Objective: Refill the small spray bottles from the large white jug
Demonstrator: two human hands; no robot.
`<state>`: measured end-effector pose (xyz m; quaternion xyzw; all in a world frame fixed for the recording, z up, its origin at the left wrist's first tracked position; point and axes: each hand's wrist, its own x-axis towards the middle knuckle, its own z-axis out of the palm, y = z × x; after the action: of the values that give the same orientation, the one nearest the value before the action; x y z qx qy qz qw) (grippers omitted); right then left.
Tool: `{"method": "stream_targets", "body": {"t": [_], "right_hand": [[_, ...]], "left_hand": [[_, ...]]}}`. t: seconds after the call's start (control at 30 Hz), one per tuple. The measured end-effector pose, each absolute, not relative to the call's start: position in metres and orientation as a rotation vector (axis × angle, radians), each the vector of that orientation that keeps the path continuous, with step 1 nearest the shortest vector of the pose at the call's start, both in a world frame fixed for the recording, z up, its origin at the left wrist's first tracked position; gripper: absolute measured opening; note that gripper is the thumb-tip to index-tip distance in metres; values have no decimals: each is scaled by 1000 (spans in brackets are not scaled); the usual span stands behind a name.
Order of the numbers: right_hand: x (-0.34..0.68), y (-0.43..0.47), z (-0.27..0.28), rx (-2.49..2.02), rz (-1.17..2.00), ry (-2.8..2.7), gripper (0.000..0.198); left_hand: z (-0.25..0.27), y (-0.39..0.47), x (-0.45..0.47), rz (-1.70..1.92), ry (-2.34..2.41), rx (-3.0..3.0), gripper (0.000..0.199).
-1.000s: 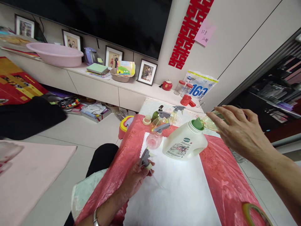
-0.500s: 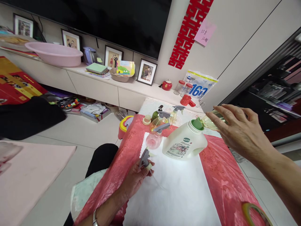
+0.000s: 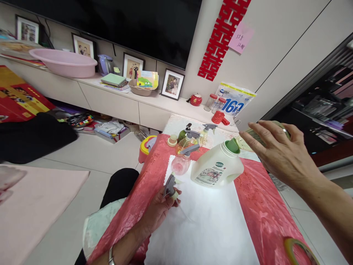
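Observation:
My left hand (image 3: 160, 209) is closed around a grey trigger spray head (image 3: 169, 186), its thin clear tube hanging over the white sheet (image 3: 209, 228). At the right, my right hand (image 3: 284, 158) grips a clear, yellowish bottle (image 3: 245, 142), mostly hidden behind the fingers. That bottle lies tipped, its mouth end at the green spout (image 3: 232, 146) of a pale jug (image 3: 215, 167). Whether liquid is flowing I cannot tell. Beside the jug stand a pink spray bottle (image 3: 180, 164), an amber spray bottle (image 3: 182, 146) and a dark green bottle (image 3: 182, 136).
Behind them are another spray bottle (image 3: 203, 138) and a pale round cap (image 3: 172, 140). A tape roll (image 3: 289, 246) lies near the front right corner of the red-covered table (image 3: 264, 206). The low cabinet at the back bears jars (image 3: 210, 102) and a red ribbon roll (image 3: 217, 117).
My right hand has shifted slightly up and left, tipping the bottle further, so its rounded base now shows above the fingers. My left hand and the spray head have stayed in place.

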<state>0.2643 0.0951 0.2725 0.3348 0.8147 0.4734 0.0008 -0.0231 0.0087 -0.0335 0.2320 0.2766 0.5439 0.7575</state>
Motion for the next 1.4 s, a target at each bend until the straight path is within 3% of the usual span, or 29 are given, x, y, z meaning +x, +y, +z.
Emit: {"method": "stream_targets", "body": {"t": [0.23, 0.6, 0.87, 0.93, 1.0, 1.07, 1.2, 1.4], "right_hand": [[267, 97, 271, 1088, 1357, 2686, 35], [266, 96, 268, 1074, 1479, 2567, 34], [282, 82, 259, 1463, 1557, 2606, 34], [285, 66, 256, 1570, 1545, 2682, 43], [282, 44, 247, 1753, 1356, 2790, 57], [275, 19, 227, 1993, 968, 2856, 67], [263, -26, 156, 2038, 373, 2933, 65], [261, -68, 59, 2020, 301, 2859, 52]], "left_hand": [[-36, 9, -24, 1187, 591, 493, 40], [-37, 9, -24, 1183, 593, 501, 39], [-32, 9, -24, 1193, 598, 472, 42], [-28, 10, -23, 1201, 601, 453, 43], [-22, 10, -23, 1208, 607, 442, 44], [-18, 10, -23, 1217, 609, 448, 43], [-15, 11, -25, 1212, 593, 407, 45], [1, 10, -32, 1216, 659, 324, 39]]}}
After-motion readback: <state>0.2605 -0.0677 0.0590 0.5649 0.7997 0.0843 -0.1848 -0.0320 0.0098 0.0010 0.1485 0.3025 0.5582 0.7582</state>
